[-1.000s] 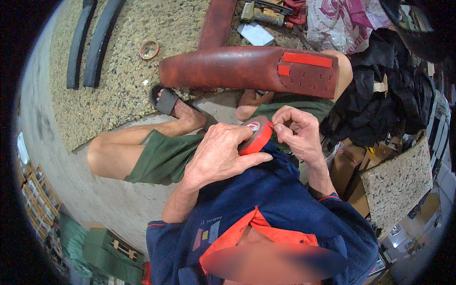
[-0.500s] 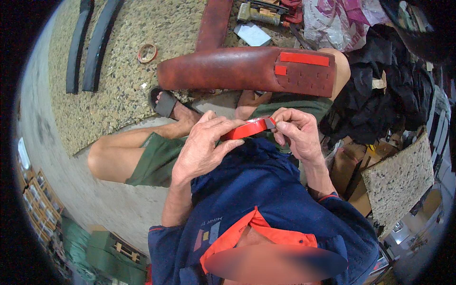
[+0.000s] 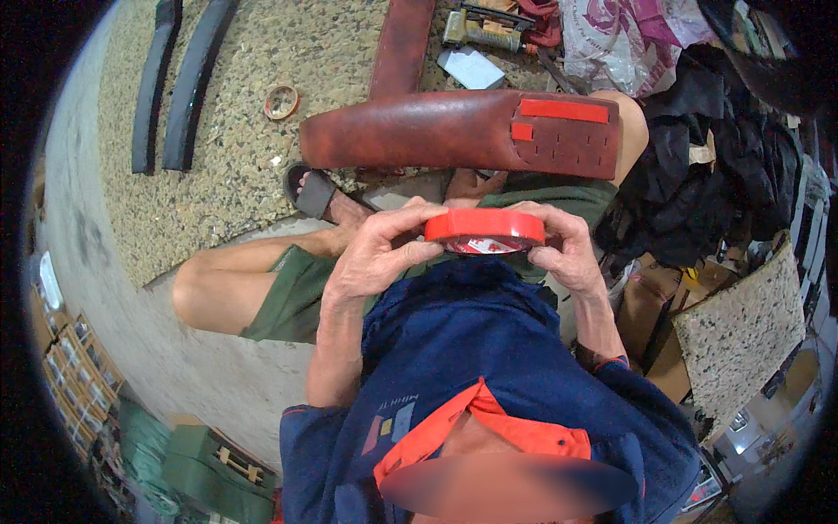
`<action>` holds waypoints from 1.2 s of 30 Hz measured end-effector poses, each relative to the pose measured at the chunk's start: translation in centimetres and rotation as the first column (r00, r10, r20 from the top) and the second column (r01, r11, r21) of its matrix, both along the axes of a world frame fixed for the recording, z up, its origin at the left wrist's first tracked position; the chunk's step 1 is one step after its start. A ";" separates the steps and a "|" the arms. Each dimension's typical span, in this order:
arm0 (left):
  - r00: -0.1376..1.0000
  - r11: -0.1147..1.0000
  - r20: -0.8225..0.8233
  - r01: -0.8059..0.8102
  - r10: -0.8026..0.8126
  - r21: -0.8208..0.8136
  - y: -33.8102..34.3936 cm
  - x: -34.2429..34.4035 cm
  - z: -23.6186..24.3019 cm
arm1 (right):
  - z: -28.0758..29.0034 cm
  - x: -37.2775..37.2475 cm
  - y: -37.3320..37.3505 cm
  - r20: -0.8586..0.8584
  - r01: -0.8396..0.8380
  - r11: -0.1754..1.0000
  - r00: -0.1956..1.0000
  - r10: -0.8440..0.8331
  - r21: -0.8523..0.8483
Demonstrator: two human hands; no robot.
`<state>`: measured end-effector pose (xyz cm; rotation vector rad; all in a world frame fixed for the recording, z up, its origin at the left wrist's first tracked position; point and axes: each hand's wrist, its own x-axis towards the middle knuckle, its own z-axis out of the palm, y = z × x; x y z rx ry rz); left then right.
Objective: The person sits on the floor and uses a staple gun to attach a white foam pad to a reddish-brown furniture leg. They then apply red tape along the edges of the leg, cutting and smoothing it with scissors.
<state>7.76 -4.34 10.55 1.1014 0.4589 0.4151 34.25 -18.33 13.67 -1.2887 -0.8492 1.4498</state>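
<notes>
Between my two hands is a roll of red tape (image 3: 483, 227), held up level above my lap. My left hand (image 3: 384, 249) pinches its left side between thumb and fingers. On the opposite side, my right hand (image 3: 566, 246) grips the rim the same way. Across my thigh lies a long reddish-brown leather-covered piece (image 3: 410, 129). Its flatter right end carries a long red tape strip (image 3: 564, 110) and a small red tape square (image 3: 522, 132), beside rows of short staple-like marks.
A speckled foam mat (image 3: 209, 201) covers the floor ahead, with two dark padded strips (image 3: 194, 87) and a tape ring (image 3: 281, 102) on it. A staple gun (image 3: 482, 31) and a pale blue block (image 3: 471, 67) lie beyond. Black fabric (image 3: 698, 166) and cardboard (image 3: 650, 301) crowd the right.
The tape roll has turned so its broad red side faces outward and its printed core shows. My right hand has shifted from the tape's end to gripping the roll's right side.
</notes>
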 end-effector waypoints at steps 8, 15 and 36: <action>0.972 0.962 0.107 -0.186 0.210 -0.200 -1.1 2.1 -0.3 | 1.8 1.6 -0.7 0.346 -0.043 0.996 0.938 0.012 0.083; 0.973 0.964 -0.041 -0.229 0.226 -0.138 -1.2 2.6 1.1 | 3.3 2.2 -0.7 0.442 -0.166 0.979 0.892 0.096 0.121; 0.973 0.936 -0.185 -0.192 0.141 -0.297 -4.0 6.7 0.9 | 9.5 3.4 -1.2 0.798 -0.142 0.988 0.587 0.137 -0.064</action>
